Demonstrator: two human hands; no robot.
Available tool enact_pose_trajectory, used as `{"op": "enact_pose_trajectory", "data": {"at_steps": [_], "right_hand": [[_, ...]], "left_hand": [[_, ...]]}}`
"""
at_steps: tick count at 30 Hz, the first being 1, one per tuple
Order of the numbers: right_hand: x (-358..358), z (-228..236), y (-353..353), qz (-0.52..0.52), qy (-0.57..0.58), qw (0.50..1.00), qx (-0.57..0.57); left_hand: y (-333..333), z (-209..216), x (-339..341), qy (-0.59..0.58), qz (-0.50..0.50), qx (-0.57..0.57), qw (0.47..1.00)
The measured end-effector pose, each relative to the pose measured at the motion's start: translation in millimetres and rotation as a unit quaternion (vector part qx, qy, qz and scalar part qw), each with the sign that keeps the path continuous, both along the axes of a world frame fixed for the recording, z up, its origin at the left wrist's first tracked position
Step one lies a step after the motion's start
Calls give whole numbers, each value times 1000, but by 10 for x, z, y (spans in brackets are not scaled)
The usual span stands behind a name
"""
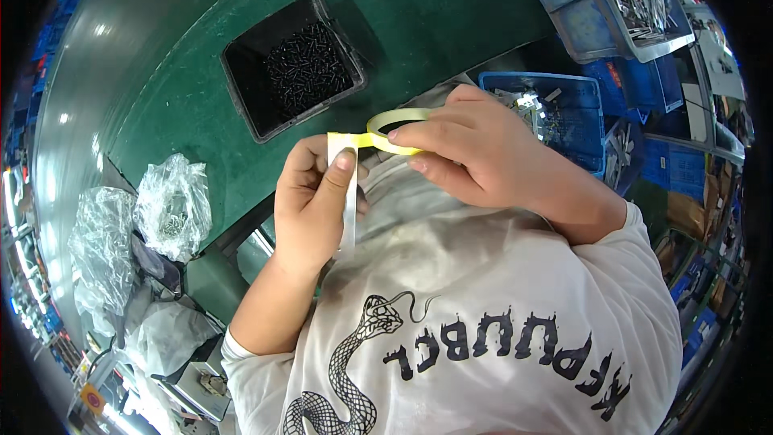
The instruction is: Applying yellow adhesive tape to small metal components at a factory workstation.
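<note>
My left hand is closed round a flat, pale metal strip, its thumb pressed on the strip's face. Across the strip's upper end lies the free end of yellow tape. That tape runs right to a roll of yellow tape, which my right hand grips between thumb and fingers. Both hands are held close together in front of my shirt, at the near edge of the green table. Some left-hand fingertips are hidden behind the strip.
A black bin of small black cylindrical parts stands on the table. At right are a blue basket with metal pieces and a raised tray of metal strips. Clear plastic bags lie at left.
</note>
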State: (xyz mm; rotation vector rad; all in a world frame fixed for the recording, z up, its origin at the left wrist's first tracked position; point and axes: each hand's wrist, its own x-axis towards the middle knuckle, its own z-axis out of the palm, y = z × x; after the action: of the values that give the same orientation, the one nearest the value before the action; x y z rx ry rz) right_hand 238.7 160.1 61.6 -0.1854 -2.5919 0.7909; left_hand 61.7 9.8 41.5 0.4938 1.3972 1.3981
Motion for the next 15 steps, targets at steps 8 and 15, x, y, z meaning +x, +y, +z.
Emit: {"op": "enact_pose_trajectory", "data": {"at_steps": [8,15], "right_hand": [[-2,-7,-19,9,-7,1000,0],[-27,-7,-65,12,-19,1000,-10]], "left_hand": [[24,26,62,92,13,2,996],[-26,-232,-17,425,-61,32,903]]}}
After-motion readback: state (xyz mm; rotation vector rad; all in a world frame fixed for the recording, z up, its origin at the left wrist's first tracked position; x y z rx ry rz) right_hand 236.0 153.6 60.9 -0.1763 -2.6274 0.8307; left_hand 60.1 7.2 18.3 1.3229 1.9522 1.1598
